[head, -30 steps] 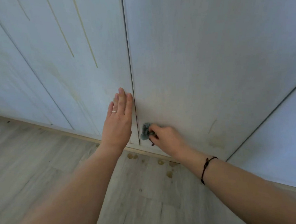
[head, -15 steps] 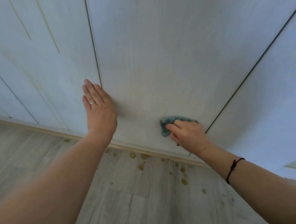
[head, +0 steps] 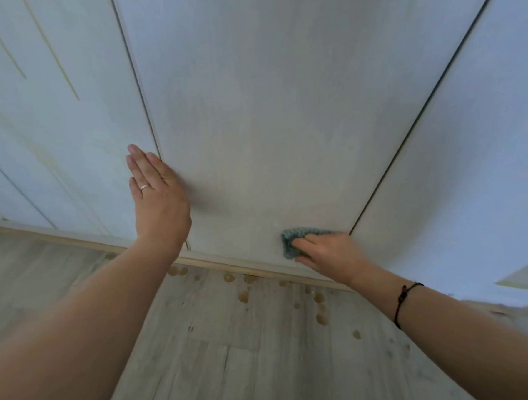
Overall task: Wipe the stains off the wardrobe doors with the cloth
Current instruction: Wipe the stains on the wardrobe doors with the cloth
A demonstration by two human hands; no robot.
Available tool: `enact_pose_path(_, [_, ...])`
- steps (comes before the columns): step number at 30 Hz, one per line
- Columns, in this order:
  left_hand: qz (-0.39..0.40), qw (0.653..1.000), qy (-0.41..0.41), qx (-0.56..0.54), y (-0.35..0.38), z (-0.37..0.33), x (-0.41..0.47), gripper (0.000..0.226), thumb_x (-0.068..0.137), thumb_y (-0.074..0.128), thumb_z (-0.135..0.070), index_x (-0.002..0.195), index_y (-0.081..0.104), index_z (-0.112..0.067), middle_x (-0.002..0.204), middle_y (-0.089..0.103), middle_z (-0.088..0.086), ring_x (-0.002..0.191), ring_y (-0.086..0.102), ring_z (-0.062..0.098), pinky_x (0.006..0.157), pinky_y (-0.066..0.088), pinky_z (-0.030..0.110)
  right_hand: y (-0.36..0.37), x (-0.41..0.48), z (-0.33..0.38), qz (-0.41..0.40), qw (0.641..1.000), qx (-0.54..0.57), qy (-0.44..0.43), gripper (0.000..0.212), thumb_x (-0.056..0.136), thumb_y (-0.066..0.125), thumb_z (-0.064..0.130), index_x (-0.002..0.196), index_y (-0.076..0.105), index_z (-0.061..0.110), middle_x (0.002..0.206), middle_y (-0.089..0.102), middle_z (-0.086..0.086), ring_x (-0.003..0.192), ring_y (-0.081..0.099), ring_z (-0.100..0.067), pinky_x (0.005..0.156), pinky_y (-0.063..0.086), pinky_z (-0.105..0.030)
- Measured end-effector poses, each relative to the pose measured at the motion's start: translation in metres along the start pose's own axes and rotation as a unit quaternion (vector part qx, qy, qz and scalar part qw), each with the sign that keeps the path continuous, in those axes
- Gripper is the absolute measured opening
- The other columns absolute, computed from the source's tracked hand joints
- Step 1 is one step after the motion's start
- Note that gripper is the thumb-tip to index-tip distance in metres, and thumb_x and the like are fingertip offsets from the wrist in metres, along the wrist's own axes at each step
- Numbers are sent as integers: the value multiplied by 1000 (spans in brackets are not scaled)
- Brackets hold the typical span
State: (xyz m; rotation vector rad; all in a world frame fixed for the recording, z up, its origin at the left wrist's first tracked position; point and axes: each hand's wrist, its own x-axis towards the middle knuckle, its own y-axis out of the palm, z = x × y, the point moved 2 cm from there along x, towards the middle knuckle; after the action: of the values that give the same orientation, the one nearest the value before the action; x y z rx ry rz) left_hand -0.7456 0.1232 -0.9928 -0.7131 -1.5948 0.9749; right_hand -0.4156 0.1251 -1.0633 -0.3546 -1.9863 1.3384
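Cloth lies lengthwise along door bottom, pressed by flat-fingered right hand; left hand spread flat.

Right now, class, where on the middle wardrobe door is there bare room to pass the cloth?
Bare: the middle door between the left hand and the cloth, and everything above them. Crowded: its lower right corner, where the right hand presses the cloth beside the seam.

L hand: flat, fingers straight, close together, pointing up; ring on one finger. L forearm bare, reaching fwd from lower left. R hand: low, palm down, fingers stretched leftward over cloth, pressing. R forearm bare, extended from lower right; black cord at wrist.
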Motion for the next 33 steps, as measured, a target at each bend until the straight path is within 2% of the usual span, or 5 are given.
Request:
enact_pose_path(7, [-4, 1000, -30, -1, 3, -4, 6, 79, 87, 43, 1, 145, -7, 23, 151, -4, 49, 144, 4, 59, 114, 36, 54, -79, 89, -5, -288, 953, 16, 91, 15, 85, 69, 19, 98, 76, 24, 82, 75, 9, 64, 68, -13, 48, 49, -27])
enact_pose_path(15, [0, 1000, -8, 18, 5, -1, 2, 80, 88, 43, -3, 145, -6, 23, 151, -4, 48, 145, 7, 58, 113, 37, 50, 36, -32, -1, 130, 990, -57, -8, 56, 51, 93, 15, 96, 60, 23, 46, 29, 6, 30, 28, -18, 32, 28, -17])
enact_pose_path(22, [-10, 999, -37, 13, 9, -6, 3, 74, 87, 35, 3, 145, -7, 23, 150, -2, 49, 144, 6, 60, 112, 38, 51, 0, 48, 19, -132, 989, -24, 60, 23, 89, 67, 22, 112, 69, 22, 70, 66, 2, 51, 60, -21, 38, 43, -29])
enact_pose_path(27, [19, 999, -42, 1, 4, -9, 1, 85, 84, 46, -4, 145, -7, 23, 151, -3, 48, 143, 11, 59, 112, 41, 47, 35, -38, 11, 407, 911, -45, 54, 38, 100, 47, 24, 138, 44, 24, 103, 68, -4, 90, 68, -29, 65, 48, -37])
enact_pose_path(33, [12, 999, -28, 33, 11, -5, 3, 86, 86, 48, -6, 145, -7, 23, 151, -2, 48, 144, 11, 58, 113, 39, 47, -8, 88, 48, -119, 987, 60, 94, 21, 91, 69, 21, 111, 67, 16, 74, 71, -3, 54, 63, -25, 39, 47, -31])
